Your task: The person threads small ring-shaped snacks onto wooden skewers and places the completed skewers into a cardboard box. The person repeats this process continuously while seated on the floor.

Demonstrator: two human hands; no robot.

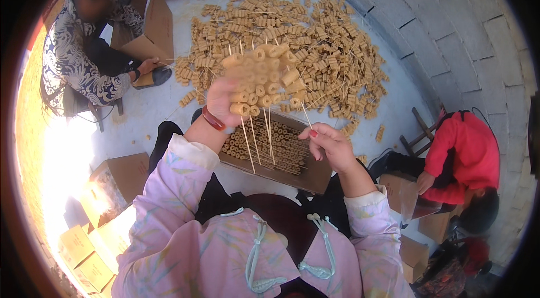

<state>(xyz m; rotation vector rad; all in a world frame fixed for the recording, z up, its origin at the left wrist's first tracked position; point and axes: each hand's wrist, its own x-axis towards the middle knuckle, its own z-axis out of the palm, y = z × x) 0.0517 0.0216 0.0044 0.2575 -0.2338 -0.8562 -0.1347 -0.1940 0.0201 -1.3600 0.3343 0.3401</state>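
My left hand [221, 98] is raised over an open cardboard box, closed round a bunch of skewers [260, 81] threaded with tan, hollow, tube-shaped food pieces. Bare stick ends hang below the bunch. The left hand's fingers are partly hidden behind the pieces. To the right, my right hand [331, 143] pinches the lower end of one wooden skewer [306, 115], whose top carries similar pieces beside the bunch. Below both hands, the cardboard box [319, 177] holds rows of loaded skewers [284, 154] lying packed together.
A large heap of loaded skewers [332, 56] covers the floor ahead, near a grey block wall [439, 22]. One person [90, 56] sits at the left beside a carton [157, 25]; another in red [464, 154] bends over at the right. More cartons [126, 174] stand at the lower left.
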